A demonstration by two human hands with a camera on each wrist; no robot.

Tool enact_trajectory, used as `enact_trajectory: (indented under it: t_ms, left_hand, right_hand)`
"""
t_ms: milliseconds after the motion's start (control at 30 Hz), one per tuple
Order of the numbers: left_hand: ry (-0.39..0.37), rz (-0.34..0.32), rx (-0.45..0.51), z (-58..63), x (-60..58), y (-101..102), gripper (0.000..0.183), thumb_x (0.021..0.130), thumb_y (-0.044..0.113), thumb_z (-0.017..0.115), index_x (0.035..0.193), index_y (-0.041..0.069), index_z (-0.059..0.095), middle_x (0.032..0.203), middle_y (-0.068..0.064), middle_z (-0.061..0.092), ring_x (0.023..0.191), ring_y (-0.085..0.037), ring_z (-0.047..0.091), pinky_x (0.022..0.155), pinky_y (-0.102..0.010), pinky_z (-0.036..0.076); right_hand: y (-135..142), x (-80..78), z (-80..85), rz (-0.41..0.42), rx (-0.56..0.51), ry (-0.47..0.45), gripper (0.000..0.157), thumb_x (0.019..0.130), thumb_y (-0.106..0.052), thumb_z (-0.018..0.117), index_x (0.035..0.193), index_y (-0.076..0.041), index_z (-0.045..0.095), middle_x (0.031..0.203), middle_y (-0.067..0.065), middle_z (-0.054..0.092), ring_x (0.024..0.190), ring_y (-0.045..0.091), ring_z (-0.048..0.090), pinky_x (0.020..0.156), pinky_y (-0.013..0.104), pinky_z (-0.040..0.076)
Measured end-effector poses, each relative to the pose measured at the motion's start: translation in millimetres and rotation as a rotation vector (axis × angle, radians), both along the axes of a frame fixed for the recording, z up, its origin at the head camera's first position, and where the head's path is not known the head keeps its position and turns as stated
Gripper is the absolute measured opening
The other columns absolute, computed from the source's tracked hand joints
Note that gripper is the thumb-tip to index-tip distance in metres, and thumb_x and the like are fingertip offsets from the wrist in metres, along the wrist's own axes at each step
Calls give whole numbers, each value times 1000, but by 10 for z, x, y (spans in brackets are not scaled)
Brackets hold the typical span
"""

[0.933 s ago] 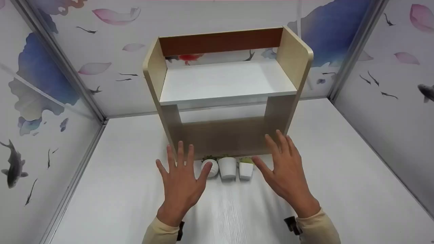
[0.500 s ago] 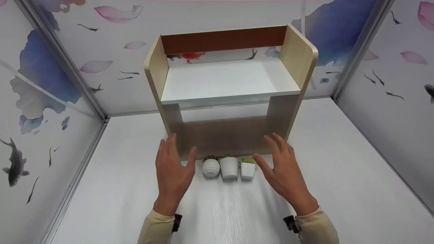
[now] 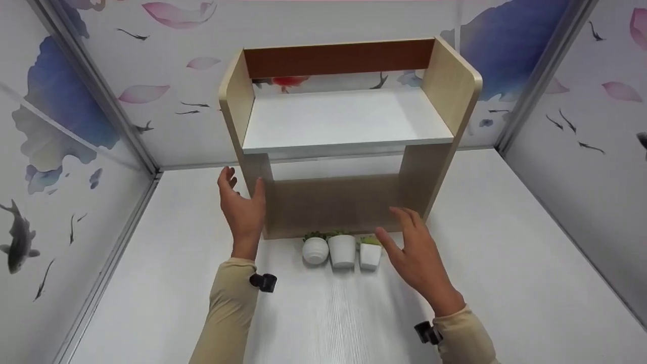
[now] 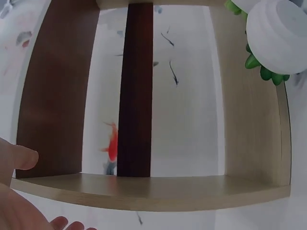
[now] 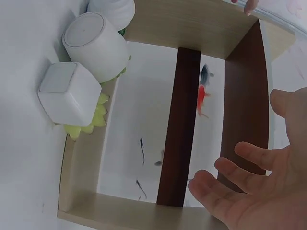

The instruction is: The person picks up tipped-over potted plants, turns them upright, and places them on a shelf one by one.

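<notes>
A small wooden shelf (image 3: 349,119) with pale side panels and a white middle board stands on the white table. My left hand (image 3: 241,210) is at its left side panel, thumb in front and fingers outside; in the left wrist view the thumb (image 4: 25,158) and fingertips lie either side of the panel edge, apart from each other. My right hand (image 3: 417,260) hovers open-fingered before the lower right of the shelf, holding nothing. Between the hands, a round white pot (image 3: 315,251), a tapered pot (image 3: 342,252) and a square pot (image 3: 370,257) lie on their sides, plants towards the shelf.
Printed wall panels (image 3: 65,101) with fish and petals enclose the table (image 3: 177,263) at the back and both sides. A brown rail (image 3: 338,58) crosses the shelf's upper back. Black wrist cameras sit on both sleeves.
My left hand has moved forward and left, from beside the pots to the shelf's left panel, its spread fingers now bent. The right hand has dropped slightly back. Shelf and pots stay put.
</notes>
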State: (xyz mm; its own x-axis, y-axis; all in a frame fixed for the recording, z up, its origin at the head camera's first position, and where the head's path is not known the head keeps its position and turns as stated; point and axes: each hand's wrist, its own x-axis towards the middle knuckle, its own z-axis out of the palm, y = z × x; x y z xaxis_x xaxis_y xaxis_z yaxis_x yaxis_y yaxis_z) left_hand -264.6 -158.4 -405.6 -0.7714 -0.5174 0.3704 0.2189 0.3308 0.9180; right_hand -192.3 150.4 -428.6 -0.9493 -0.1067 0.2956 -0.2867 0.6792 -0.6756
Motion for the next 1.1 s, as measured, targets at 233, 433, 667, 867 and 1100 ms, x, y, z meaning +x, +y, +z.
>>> enact_trajectory:
  t_ms: [233, 433, 667, 867, 1100]
  left_hand:
    - [-64, -74, 73, -89, -147, -13, 53, 104, 23, 58, 150, 1, 44, 154, -18, 48, 141, -36, 48, 112, -47, 41]
    - [-73, -4, -43, -145, -177, -40, 42, 109, 19, 49, 147, 1, 51, 145, -19, 58, 132, -35, 58, 105, -48, 48]
    - [-59, 32, -251, -189, -233, -45, 39, 107, 13, 52, 143, -2, 54, 135, -22, 65, 122, -34, 66, 95, -51, 53]
    - [-62, 47, -294, -198, -239, -45, 37, 106, 13, 52, 140, -3, 56, 133, -22, 66, 119, -35, 67, 93, -52, 52]
    - [-90, 60, -310, -195, -238, -40, 35, 106, 13, 54, 137, -3, 57, 131, -23, 67, 119, -37, 67, 93, -53, 52]
  right_hand:
    - [-32, -135, -166, 20, -89, -91, 63, 104, -44, 58, 152, -6, 45, 152, 17, 45, 137, 36, 49, 108, 56, 42]
    - [-27, -250, -354, 40, -160, -193, 66, 104, -47, 56, 153, -5, 42, 154, 19, 43, 138, 38, 47, 109, 56, 42]
    - [17, -335, -538, 32, -151, -288, 70, 104, -48, 56, 156, -6, 38, 160, 23, 33, 144, 46, 38, 111, 62, 37]
    - [20, -362, -704, 23, -140, -352, 71, 103, -44, 59, 158, -5, 35, 164, 26, 24, 146, 48, 36, 112, 65, 33]
    - [21, -374, -814, 38, -155, -408, 80, 96, -42, 71, 157, -6, 35, 160, 26, 27, 143, 48, 39, 111, 63, 35]
